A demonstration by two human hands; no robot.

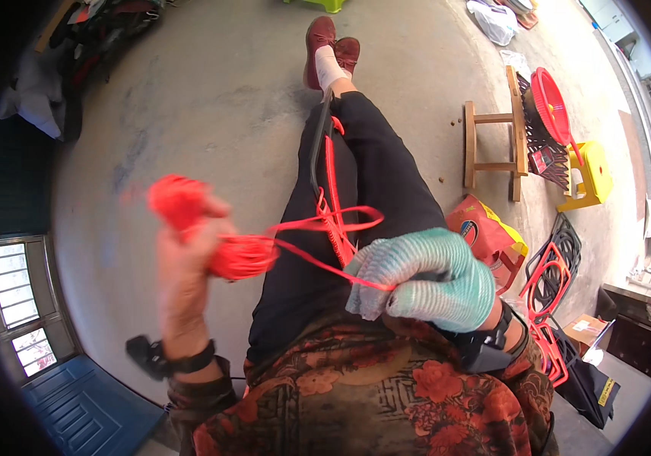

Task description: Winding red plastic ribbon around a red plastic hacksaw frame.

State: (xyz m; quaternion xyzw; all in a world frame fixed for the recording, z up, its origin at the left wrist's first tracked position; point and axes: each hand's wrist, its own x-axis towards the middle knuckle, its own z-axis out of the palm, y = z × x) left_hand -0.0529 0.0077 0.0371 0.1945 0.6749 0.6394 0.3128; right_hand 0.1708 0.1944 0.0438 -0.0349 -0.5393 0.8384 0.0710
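My bare left hand [188, 270], slightly blurred, is closed round a bundle of red cord [243, 257] that bulges out on both sides of the fist. From the bundle the strand loops over my lap and runs to my right hand [439, 281]. That hand wears a pale green and grey knitted glove, and its thumb and fingers pinch the strand. Along my black-trousered legs lies a thin black frame [316, 156], partly wrapped in red cord [331, 220]. Its near end is hidden behind the gloved hand.
On the right stand a wooden stool [519, 129], a red round basket [550, 105] and a yellow plastic stool [592, 175]. Nearer are a red and yellow bag [481, 232] and several red and black frames [546, 281]. A blue panel [86, 403] is at lower left.
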